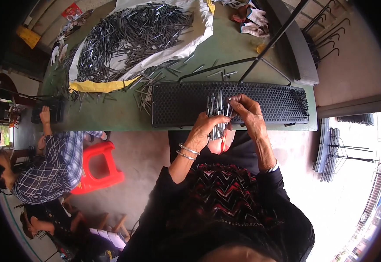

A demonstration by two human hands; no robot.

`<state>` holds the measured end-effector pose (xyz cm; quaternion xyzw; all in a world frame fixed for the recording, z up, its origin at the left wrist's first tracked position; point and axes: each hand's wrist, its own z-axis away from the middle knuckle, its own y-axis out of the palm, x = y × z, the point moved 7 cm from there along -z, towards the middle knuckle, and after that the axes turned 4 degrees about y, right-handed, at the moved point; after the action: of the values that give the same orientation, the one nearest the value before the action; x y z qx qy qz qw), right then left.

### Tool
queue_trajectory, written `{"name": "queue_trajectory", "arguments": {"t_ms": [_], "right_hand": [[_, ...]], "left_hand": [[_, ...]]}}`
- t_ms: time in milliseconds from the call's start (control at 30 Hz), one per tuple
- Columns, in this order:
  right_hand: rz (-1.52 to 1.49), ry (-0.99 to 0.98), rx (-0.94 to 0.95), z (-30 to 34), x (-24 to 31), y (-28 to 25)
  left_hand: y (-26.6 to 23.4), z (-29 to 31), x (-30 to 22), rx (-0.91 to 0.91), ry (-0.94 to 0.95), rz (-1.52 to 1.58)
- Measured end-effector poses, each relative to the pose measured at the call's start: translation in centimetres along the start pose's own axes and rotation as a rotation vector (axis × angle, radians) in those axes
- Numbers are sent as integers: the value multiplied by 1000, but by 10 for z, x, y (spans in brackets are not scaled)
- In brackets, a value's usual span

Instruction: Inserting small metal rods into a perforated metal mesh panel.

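A bundle of thin dark metal rods [217, 105] stands roughly upright in my left hand [205, 127], whose fingers and thumb are wrapped round it. My right hand [248, 114] is close beside it on the right, thumb and fingertips pinched at the upper end of one rod. Behind both hands lies a long black perforated tray [181, 102] with a honeycomb of small holes, along the near edge of the green table. Short rods stick out at the tray's right end. The lower ends of the bundle are partly hidden by my fingers.
A large heap of similar rods [133, 35] lies on a white sheet [201, 32] at the back left, with loose ones scattered nearby. A black metal frame [251, 67] rises behind the tray. Work gloves [256, 19] lie at the back right. Co-workers and a red stool [99, 168] are at left.
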<state>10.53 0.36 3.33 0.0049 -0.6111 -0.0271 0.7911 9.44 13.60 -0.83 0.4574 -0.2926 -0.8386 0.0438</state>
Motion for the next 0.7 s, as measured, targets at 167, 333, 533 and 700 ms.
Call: {"name": "queue_trajectory", "arguments": {"t_ms": [167,333,533,700], "right_hand": [[10,41,0,-5,-8,-9],[-40,28,8,-2,2,-7],[104,56,72,-3,3,-11],[151,28,120,-6,17,-9]], "left_hand": [[2,1,2,-26,-11,11],[0,-1,9,11,1,-25],[7,4,4,8,43,-70],[7,5,7,-10,-1,-9]]}}
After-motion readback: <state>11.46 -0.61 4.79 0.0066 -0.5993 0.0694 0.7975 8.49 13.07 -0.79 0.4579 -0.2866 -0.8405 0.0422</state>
